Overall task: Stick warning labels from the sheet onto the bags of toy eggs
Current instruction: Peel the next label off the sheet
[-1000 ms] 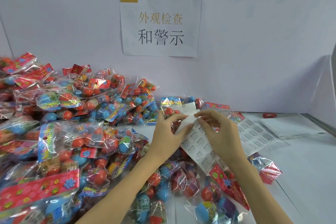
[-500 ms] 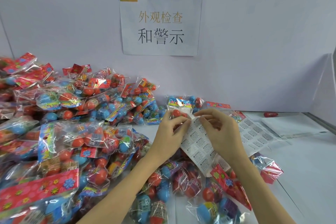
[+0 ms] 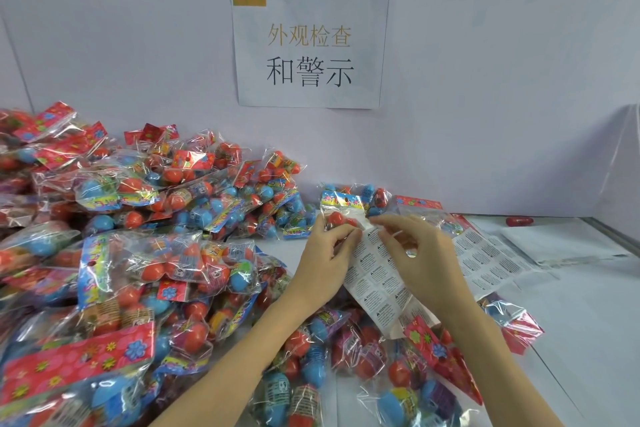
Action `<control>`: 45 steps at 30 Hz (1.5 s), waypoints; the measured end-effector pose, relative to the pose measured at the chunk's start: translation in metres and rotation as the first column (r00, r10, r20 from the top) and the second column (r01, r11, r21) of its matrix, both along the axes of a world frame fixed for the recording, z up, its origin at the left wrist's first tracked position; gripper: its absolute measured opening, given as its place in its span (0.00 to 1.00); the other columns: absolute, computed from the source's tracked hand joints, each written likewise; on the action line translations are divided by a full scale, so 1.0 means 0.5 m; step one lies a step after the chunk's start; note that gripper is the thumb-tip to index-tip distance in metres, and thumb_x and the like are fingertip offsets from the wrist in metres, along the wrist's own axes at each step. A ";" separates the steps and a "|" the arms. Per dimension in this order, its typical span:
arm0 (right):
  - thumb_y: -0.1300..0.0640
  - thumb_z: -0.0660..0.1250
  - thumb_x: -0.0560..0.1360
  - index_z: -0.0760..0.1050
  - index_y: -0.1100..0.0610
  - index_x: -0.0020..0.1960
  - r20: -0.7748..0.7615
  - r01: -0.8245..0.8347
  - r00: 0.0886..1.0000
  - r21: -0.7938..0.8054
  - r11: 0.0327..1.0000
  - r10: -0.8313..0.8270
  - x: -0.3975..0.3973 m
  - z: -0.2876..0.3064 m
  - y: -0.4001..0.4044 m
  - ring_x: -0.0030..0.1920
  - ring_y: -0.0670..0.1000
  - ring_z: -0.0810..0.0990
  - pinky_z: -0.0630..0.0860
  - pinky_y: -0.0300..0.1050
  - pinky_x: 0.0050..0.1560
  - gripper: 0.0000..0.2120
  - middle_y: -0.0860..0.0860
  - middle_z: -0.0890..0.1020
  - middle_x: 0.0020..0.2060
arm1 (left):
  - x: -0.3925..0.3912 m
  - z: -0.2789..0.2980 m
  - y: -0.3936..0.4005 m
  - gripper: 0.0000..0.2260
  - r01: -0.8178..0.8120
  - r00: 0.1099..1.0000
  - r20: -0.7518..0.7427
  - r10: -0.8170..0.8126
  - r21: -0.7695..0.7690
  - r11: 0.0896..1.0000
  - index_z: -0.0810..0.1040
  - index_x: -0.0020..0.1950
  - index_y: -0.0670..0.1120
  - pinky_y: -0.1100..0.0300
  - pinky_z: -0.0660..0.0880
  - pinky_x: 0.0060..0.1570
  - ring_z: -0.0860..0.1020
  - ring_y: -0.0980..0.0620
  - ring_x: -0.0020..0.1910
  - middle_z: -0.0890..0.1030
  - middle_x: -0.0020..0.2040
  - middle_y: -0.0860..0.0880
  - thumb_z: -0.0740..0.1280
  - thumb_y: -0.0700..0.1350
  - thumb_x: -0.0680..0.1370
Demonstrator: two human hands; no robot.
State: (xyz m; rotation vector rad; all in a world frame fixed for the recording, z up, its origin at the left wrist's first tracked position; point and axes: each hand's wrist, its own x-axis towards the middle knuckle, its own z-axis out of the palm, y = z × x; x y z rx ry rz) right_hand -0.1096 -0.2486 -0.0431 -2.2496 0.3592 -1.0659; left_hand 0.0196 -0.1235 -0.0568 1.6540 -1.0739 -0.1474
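Head view, one moment. Left hand (image 3: pixel 327 262): fingers curled, pinching the top left edge of the label sheet (image 3: pixel 375 282), thumb and fingertips pressed on the paper. Right hand (image 3: pixel 420 262): thumb and forefinger pinched together at the sheet's top corner, seemingly on a single label, though the label itself is too small to make out. Label sheet: white, printed with rows of warning text, held tilted above the bags near the middle of the table (image 3: pixel 588 322); its upper part now stands further unfolded than a second ago, and both hands sit slightly higher and closer together. Second label sheet (image 3: pixel 485 260): flat on the table just behind the right hand, unmoved. Bag of toy eggs (image 3: pixel 346 204): blue header, just beyond the fingertips, more of it visible than before. Heap of bags (image 3: pixel 138 253): red and blue eggs in clear plastic, filling the left side and foreground, unchanged. Paper sign (image 3: pixel 310 48): on the wall, Chinese characters. Loose red egg (image 3: pixel 518 220): far right, against the wall.
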 end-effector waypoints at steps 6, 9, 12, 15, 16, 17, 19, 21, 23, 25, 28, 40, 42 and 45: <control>0.59 0.74 0.79 0.86 0.49 0.54 0.026 0.022 0.999 -0.066 0.998 -0.021 -0.001 -0.001 0.000 0.50 0.44 0.81 0.77 0.34 0.51 0.07 0.45 0.79 0.54 | -0.001 0.004 0.003 0.13 -0.005 1.000 -0.006 0.005 0.021 1.000 0.82 0.48 0.48 0.74 0.65 0.57 0.72 0.68 0.51 0.74 0.49 0.46 0.63 0.50 0.87; 0.63 0.74 0.79 0.84 0.49 0.52 0.025 0.008 1.000 -0.067 0.998 -0.006 0.001 -0.001 0.002 0.51 0.44 0.81 0.77 0.33 0.51 0.09 0.42 0.82 0.52 | 0.000 0.002 0.002 0.13 -0.017 1.000 -0.014 0.018 0.031 0.999 0.83 0.50 0.47 0.57 0.66 0.71 0.72 0.56 0.63 0.77 0.52 0.42 0.63 0.51 0.86; 0.61 0.72 0.81 0.83 0.48 0.58 0.020 -0.006 1.000 -0.018 1.000 0.006 0.005 -0.001 0.004 0.51 0.43 0.81 0.76 0.32 0.50 0.10 0.42 0.83 0.50 | -0.002 0.002 0.002 0.11 -0.013 1.000 -0.017 0.012 -0.014 1.000 0.85 0.55 0.44 0.52 0.72 0.70 0.76 0.52 0.61 0.75 0.55 0.45 0.65 0.48 0.86; 0.62 0.71 0.81 0.85 0.51 0.58 -0.010 0.010 1.000 -0.037 0.999 -0.010 0.007 -0.004 -0.001 0.48 0.43 0.81 0.77 0.35 0.49 0.09 0.44 0.82 0.50 | -0.004 0.004 0.004 0.10 -0.001 1.000 0.014 0.002 -0.028 1.000 0.85 0.57 0.45 0.66 0.74 0.64 0.77 0.62 0.55 0.72 0.57 0.47 0.66 0.48 0.85; 0.62 0.71 0.81 0.85 0.52 0.56 -0.015 0.011 1.000 -0.047 0.999 -0.012 0.006 -0.005 -0.002 0.47 0.44 0.81 0.77 0.35 0.49 0.08 0.44 0.82 0.49 | -0.003 0.004 0.004 0.10 -0.007 1.000 0.030 0.007 -0.015 1.000 0.85 0.57 0.45 0.71 0.72 0.62 0.76 0.65 0.54 0.72 0.56 0.47 0.66 0.48 0.85; 0.62 0.72 0.80 0.86 0.52 0.55 -0.013 0.010 1.000 -0.050 0.999 -0.011 0.006 -0.006 -0.003 0.47 0.44 0.81 0.77 0.35 0.49 0.08 0.44 0.82 0.49 | -0.003 0.004 0.005 0.11 -0.014 0.999 0.042 0.015 -0.003 1.000 0.85 0.57 0.45 0.75 0.69 0.60 0.75 0.67 0.54 0.72 0.56 0.46 0.65 0.49 0.85; 0.63 0.72 0.80 0.85 0.52 0.54 -0.006 0.009 1.000 -0.055 0.998 -0.009 0.005 -0.005 -0.002 0.48 0.45 0.81 0.76 0.34 0.48 0.08 0.43 0.82 0.49 | -0.002 0.005 0.005 0.11 -0.028 0.998 0.051 0.028 0.001 1.000 0.85 0.56 0.45 0.77 0.68 0.58 0.75 0.68 0.53 0.73 0.56 0.44 0.65 0.49 0.85; 0.63 0.73 0.80 0.85 0.51 0.54 0.000 0.013 1.000 -0.062 0.998 -0.013 0.004 -0.003 0.001 0.48 0.45 0.81 0.77 0.34 0.48 0.08 0.42 0.83 0.49 | -0.002 0.006 0.005 0.11 -0.031 0.998 0.048 0.031 -0.003 1.000 0.85 0.56 0.44 0.76 0.69 0.57 0.75 0.65 0.53 0.72 0.55 0.46 0.65 0.49 0.85; 0.63 0.73 0.79 0.83 0.51 0.53 0.009 0.012 1.000 -0.053 0.999 -0.011 0.004 -0.002 0.003 0.48 0.44 0.81 0.78 0.36 0.48 0.08 0.40 0.83 0.48 | -0.002 0.007 0.005 0.12 -0.042 0.997 0.062 0.041 0.003 0.999 0.85 0.56 0.44 0.77 0.69 0.56 0.76 0.64 0.52 0.71 0.54 0.49 0.65 0.49 0.85; 0.62 0.73 0.80 0.81 0.50 0.54 0.019 0.003 1.000 -0.020 1.000 -0.003 0.004 -0.001 0.004 0.49 0.44 0.82 0.79 0.37 0.48 0.08 0.39 0.83 0.47 | -0.002 0.006 0.005 0.12 -0.044 0.997 0.067 0.044 0.003 0.999 0.85 0.57 0.44 0.74 0.70 0.58 0.77 0.62 0.53 0.70 0.54 0.52 0.65 0.50 0.85; 0.61 0.71 0.81 0.83 0.50 0.60 0.001 0.001 1.000 0.002 1.000 -0.001 0.006 -0.001 0.004 0.49 0.43 0.82 0.78 0.34 0.48 0.10 0.41 0.83 0.49 | -0.004 0.007 0.006 0.11 -0.046 0.995 0.084 0.047 -0.018 0.999 0.85 0.57 0.44 0.76 0.70 0.56 0.76 0.65 0.53 0.71 0.54 0.49 0.66 0.47 0.85; 0.61 0.75 0.78 0.86 0.53 0.53 0.028 0.042 0.999 -0.075 0.996 -0.040 0.001 -0.002 0.004 0.45 0.43 0.84 0.78 0.32 0.49 0.06 0.41 0.86 0.45 | -0.002 0.007 0.006 0.11 -0.076 0.995 0.074 0.073 0.034 0.997 0.86 0.57 0.45 0.78 0.68 0.54 0.77 0.57 0.54 0.72 0.59 0.44 0.67 0.48 0.85; 0.62 0.76 0.77 0.86 0.52 0.52 0.041 0.040 0.998 -0.068 0.997 -0.037 0.000 -0.001 0.005 0.44 0.43 0.84 0.79 0.33 0.49 0.06 0.40 0.86 0.44 | -0.001 0.005 0.006 0.10 -0.080 0.994 0.072 0.078 0.023 0.997 0.86 0.56 0.44 0.80 0.67 0.52 0.75 0.64 0.52 0.73 0.59 0.44 0.67 0.48 0.85; 0.63 0.76 0.77 0.84 0.52 0.49 0.048 0.040 0.998 -0.045 0.998 -0.038 0.003 -0.002 0.007 0.44 0.44 0.84 0.79 0.36 0.48 0.07 0.40 0.86 0.42 | 0.001 0.002 0.002 0.10 -0.091 0.995 0.048 0.092 -0.019 0.996 0.87 0.55 0.42 0.78 0.70 0.54 0.76 0.69 0.51 0.73 0.58 0.42 0.69 0.46 0.84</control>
